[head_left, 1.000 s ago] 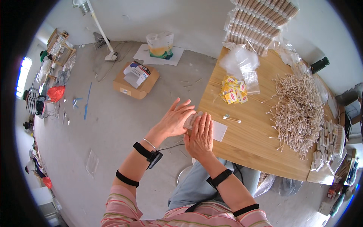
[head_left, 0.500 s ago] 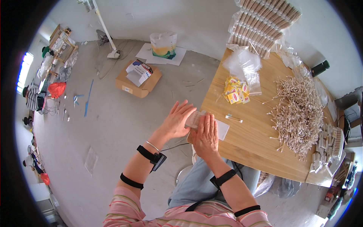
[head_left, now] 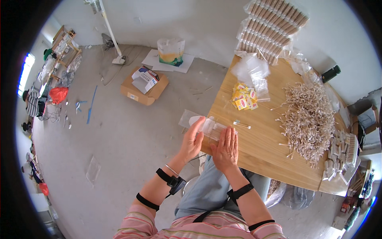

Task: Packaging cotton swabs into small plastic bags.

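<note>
I hold a small clear plastic bag of cotton swabs (head_left: 211,128) between both palms at the near left corner of the wooden table (head_left: 262,159). My left hand (head_left: 193,140) presses its left side with fingers stretched upward. My right hand (head_left: 226,148) lies flat against its right side. Two loose swabs (head_left: 241,125) lie on the table just right of the bag. A big heap of cotton swabs (head_left: 305,119) covers the table's right half. Small yellow packets (head_left: 243,99) sit beyond the loose swabs.
Empty clear bags (head_left: 251,71) and stacked packs of swabs (head_left: 272,24) lie at the table's far end. Filled small packs (head_left: 342,153) line the right edge. On the floor stand a cardboard box (head_left: 144,85), a plastic bag (head_left: 171,51) and a clear sheet (head_left: 92,170).
Both hands have stayed together around the clear bag; the left fingers have slid slightly along it. The view has shifted a little.
</note>
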`<state>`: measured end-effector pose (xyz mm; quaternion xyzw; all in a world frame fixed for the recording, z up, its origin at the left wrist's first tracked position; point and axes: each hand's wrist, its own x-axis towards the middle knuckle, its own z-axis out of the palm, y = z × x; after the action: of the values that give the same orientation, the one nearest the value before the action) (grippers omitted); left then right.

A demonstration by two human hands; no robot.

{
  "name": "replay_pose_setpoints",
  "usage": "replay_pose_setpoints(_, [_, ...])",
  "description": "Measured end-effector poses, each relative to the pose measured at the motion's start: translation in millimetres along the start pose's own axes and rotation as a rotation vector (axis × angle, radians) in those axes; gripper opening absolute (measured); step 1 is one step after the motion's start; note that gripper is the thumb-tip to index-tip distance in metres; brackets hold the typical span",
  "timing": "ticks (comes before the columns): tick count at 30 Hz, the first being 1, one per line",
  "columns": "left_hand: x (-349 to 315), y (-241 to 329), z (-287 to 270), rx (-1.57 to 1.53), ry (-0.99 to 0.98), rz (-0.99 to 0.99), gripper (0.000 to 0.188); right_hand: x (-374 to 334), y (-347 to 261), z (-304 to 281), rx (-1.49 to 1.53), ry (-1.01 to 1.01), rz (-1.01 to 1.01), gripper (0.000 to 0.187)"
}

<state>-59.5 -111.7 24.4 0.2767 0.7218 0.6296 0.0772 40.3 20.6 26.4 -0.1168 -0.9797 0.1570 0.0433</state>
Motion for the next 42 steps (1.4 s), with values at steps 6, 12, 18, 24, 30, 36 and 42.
replay_pose_setpoints(6, [8, 4, 39, -0.284, 0.013, -0.138, 0.046, 0, 13, 0, 0.020, 0.013, 0.006, 0.073])
replay_pose_setpoints(12, [17, 20, 12, 0.628, -0.065, 0.268, 0.040, -1, 15, 1, 0.058, 0.059, 0.004, 0.071])
replay_pose_setpoints(18, [19, 12, -6, 0.849, -0.156, 0.241, 0.013, 0, 12, -2, 0.056, 0.034, 0.024, 0.072])
replay_pose_setpoints(24, [19, 14, 15, 0.798, -0.246, 0.316, 0.012, 0, 14, 1, 0.063, 0.062, 0.016, 0.071])
replay_pose_setpoints(30, [21, 2, 34, 0.597, -0.229, 0.233, 0.031, 1, 20, -6, 0.189, 0.085, -0.031, 0.066])
replay_pose_setpoints(36, [24, 17, 34, 0.268, -0.160, 0.022, 0.067, -2, 37, -5, 0.769, 0.389, 0.049, 0.072])
replay_pose_setpoints(42, [17, 4, 36, 0.409, -0.212, 0.164, 0.063, -13, 31, -16, 0.504, 0.378, 0.110, 0.067])
